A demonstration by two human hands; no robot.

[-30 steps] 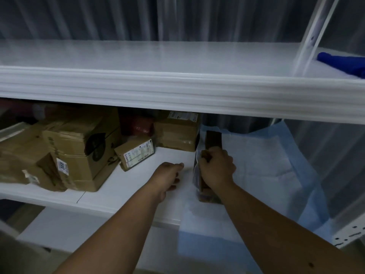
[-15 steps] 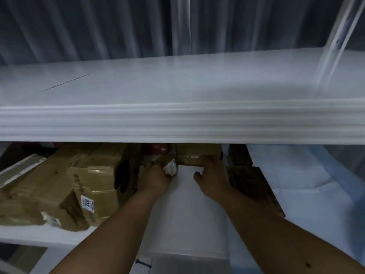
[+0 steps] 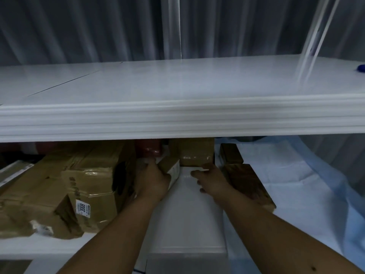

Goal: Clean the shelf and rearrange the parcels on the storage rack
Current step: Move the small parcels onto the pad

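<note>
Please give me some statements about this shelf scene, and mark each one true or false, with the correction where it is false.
1. The left hand holds a small labelled parcel on the lower shelf. True.
2. The right hand holds a blue cloth. False: it holds no cloth; its fingers reach toward the taped box at the back.
3. Large cardboard boxes lie on the left part of the lower shelf. True.
4. The upper shelf is crowded with parcels. False: no parcels show on it, only a small blue thing at its right edge.
5. A pale sheet covers the right side of the lower shelf. True.
</note>
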